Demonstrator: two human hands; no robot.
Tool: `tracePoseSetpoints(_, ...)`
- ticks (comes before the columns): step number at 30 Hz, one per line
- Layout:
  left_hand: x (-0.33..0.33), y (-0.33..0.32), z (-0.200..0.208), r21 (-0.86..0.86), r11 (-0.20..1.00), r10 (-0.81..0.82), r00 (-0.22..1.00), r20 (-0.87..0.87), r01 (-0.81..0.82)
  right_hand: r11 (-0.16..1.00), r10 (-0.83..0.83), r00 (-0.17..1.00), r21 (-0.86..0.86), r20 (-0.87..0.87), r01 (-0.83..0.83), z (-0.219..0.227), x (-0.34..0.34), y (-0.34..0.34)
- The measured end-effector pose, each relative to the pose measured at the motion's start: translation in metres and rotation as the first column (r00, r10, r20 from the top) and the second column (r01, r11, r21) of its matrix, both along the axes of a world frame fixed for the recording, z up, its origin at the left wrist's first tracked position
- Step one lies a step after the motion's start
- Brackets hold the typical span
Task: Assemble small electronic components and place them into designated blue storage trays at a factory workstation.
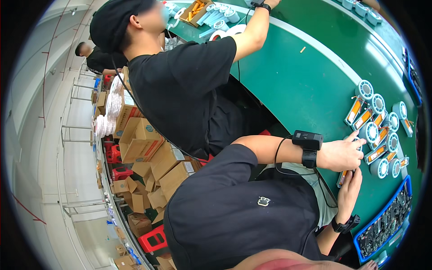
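Both of my hands are together at the edge of the green worktable (288, 85), over a light-blue handheld fan (342, 178) whose open handle shows an orange part. My left hand (339, 155) is closed on the upper part of this fan, largely covering its round head. Below it, my right hand (349, 195) has its fingers closed around the handle; something small and dark shows at its fingertips, too small to name. Just beyond my hands lie several similar fans (370, 132) with round grilles and orange cells in their handles.
A blue tray (360, 252) of black circuit boards lies beside my right arm. To my left a co-worker in black (180, 85) reaches over the table, near more fan parts (220, 15) and a carton of orange cells (196, 11). Cardboard boxes (168, 166) and red stools (153, 238) stand behind.
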State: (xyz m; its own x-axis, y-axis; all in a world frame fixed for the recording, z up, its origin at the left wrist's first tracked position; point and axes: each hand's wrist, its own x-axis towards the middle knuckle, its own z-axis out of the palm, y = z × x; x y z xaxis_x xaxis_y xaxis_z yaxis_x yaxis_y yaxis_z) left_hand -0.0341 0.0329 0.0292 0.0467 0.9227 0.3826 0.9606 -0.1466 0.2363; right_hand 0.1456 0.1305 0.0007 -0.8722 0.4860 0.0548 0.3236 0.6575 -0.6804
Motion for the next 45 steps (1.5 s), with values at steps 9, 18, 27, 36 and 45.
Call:
tracePoseSetpoints(9,0.018,0.010,-0.011,0.003,0.989,0.145,0.984,-0.103,-0.145,0.977,-0.004,1.000,-0.214,0.022,0.008,0.009,-0.006,-0.001)
tracePoseSetpoints(18,0.015,-0.008,0.010,-0.089,0.994,0.051,0.992,-0.114,-0.061,0.962,-0.092,0.996,-0.258,0.010,0.091,0.011,-0.004,0.006)
tracePoseSetpoints(27,-0.014,0.000,-0.039,0.274,0.960,-0.069,0.998,0.006,0.065,0.985,-0.091,0.986,0.137,-0.138,0.110,0.015,-0.001,-0.006)
tracePoseSetpoints(36,-0.019,-0.006,-0.039,0.427,0.902,-0.113,0.987,0.111,0.055,0.931,-0.112,0.980,0.328,-0.164,0.161,0.003,-0.012,-0.023)
tracePoseSetpoints(45,-0.017,-0.004,-0.032,0.373,0.926,-0.108,0.986,0.124,0.054,0.918,-0.148,0.970,0.338,-0.195,0.208,-0.003,-0.017,-0.028)
